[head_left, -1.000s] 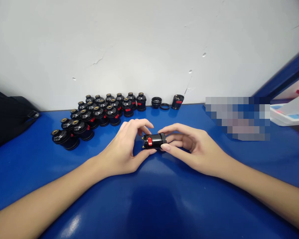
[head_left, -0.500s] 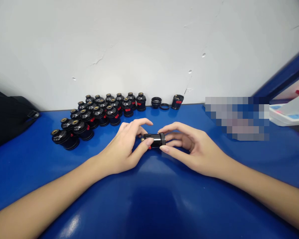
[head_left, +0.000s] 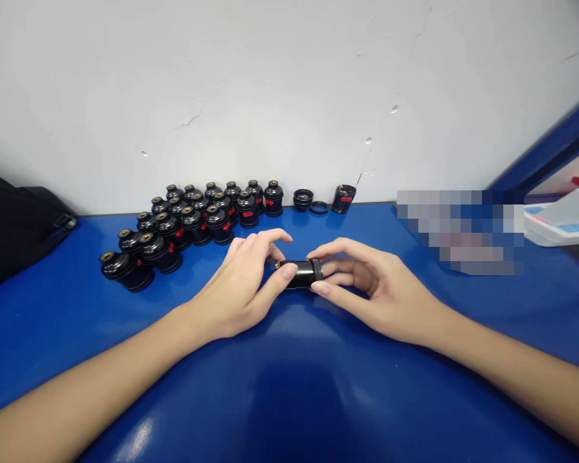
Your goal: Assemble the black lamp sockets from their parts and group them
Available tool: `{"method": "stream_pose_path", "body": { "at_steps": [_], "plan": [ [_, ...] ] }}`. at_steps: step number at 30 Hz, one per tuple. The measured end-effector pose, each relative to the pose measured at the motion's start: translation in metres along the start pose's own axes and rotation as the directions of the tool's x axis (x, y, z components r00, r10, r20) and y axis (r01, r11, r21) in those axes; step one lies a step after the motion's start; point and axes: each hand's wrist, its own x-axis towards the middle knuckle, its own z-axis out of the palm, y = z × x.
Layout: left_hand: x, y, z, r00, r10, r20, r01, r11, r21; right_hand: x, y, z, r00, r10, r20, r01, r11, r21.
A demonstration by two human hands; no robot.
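Note:
A black lamp socket (head_left: 303, 275) lies on its side between my two hands, with brass showing at its left end. My left hand (head_left: 251, 276) pinches its body, the thumb along the near side. At its right end sits a black ridged ring (head_left: 317, 269). My right hand (head_left: 371, 283) has thumb and fingertips closed around that ring. Behind, by the wall, stand a black cap (head_left: 302, 199), a loose black ring (head_left: 318, 208) and another socket body (head_left: 343, 199) with a red part on its side.
Several assembled black lamp sockets (head_left: 218, 225) stand in rows at the back left of the blue table (head_left: 289, 373). A black bag (head_left: 19, 225) is at the left edge. On the right are a blurred-out patch (head_left: 463, 231) and a white tray-like object (head_left: 560, 231). The white wall (head_left: 289, 96) bounds the back.
The socket body has turned about its long axis: the red part and slot that showed on it are out of sight. Both hands stay in nearly the same place.

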Motion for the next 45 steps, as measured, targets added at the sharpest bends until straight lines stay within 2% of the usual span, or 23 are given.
{"method": "stream_pose_path", "body": {
  "at_steps": [3, 7, 10, 12, 14, 16, 19, 22, 25, 30, 32, 36, 38, 41, 45],
  "plan": [
    [-0.001, 0.0, 0.001, 1.0, 0.014, 0.022, -0.013, 0.998, -0.055, 0.0, 0.0, 0.001, 1.0, -0.012, 0.007, 0.012, 1.0, -0.008],
    [-0.003, -0.005, 0.004, 0.997, 0.054, -0.051, -0.06, 0.991, -0.124, 0.0, 0.0, 0.0, 1.0, -0.007, 0.003, 0.008, 1.0, -0.016],
    [-0.003, -0.008, 0.006, 0.979, 0.161, -0.122, -0.174, 0.979, -0.104, 0.001, -0.001, 0.0, 1.0, 0.007, 0.0, -0.007, 1.0, -0.02],
    [-0.002, -0.009, 0.006, 0.951, 0.256, -0.171, -0.267, 0.963, -0.044, 0.001, -0.001, 0.0, 1.0, 0.007, 0.003, -0.007, 1.0, -0.021],
    [0.0, -0.009, 0.005, 0.93, 0.309, -0.198, -0.313, 0.95, 0.014, 0.0, -0.002, 0.0, 1.0, 0.008, 0.003, -0.008, 1.0, -0.019],
    [0.0, -0.007, 0.003, 0.94, 0.289, -0.181, -0.289, 0.957, 0.029, 0.0, -0.002, 0.001, 1.0, 0.008, 0.004, -0.008, 1.0, -0.018],
    [-0.002, -0.003, 0.001, 0.977, 0.19, -0.094, -0.194, 0.98, -0.034, 0.001, -0.002, 0.001, 1.0, 0.006, 0.007, -0.006, 1.0, -0.011],
    [-0.004, -0.001, -0.001, 0.99, 0.136, -0.037, -0.137, 0.989, -0.05, 0.001, -0.002, 0.001, 1.0, 0.006, 0.004, -0.006, 1.0, -0.003],
    [-0.005, -0.003, 0.0, 0.986, 0.159, -0.056, -0.161, 0.986, -0.037, 0.001, -0.003, 0.0, 1.0, 0.004, 0.005, -0.004, 1.0, -0.006],
    [-0.002, -0.008, 0.004, 0.946, 0.289, -0.147, -0.292, 0.956, -0.005, 0.001, -0.005, 0.0, 1.0, -0.001, 0.018, 0.001, 1.0, -0.001],
    [-0.002, -0.007, 0.003, 0.954, 0.269, -0.136, -0.272, 0.962, -0.007, 0.001, -0.005, 0.001, 1.0, -0.002, 0.018, 0.002, 1.0, -0.007],
    [-0.001, -0.001, -0.001, 0.993, 0.115, -0.028, -0.117, 0.991, -0.068, 0.002, -0.004, 0.001, 1.0, 0.005, 0.011, -0.005, 1.0, -0.023],
    [-0.002, 0.001, -0.003, 0.996, 0.089, 0.01, -0.088, 0.993, -0.073, 0.001, -0.004, 0.001, 1.0, 0.006, 0.014, -0.006, 1.0, -0.017],
    [-0.003, 0.0, -0.002, 0.993, 0.114, -0.006, -0.114, 0.991, -0.074, 0.001, -0.004, 0.0, 1.0, 0.007, 0.017, -0.007, 1.0, -0.012],
    [-0.004, -0.006, 0.002, 0.973, 0.206, -0.102, -0.214, 0.974, -0.075, 0.001, -0.004, 0.0, 1.0, 0.01, 0.01, -0.01, 1.0, -0.018]
  ]
}}
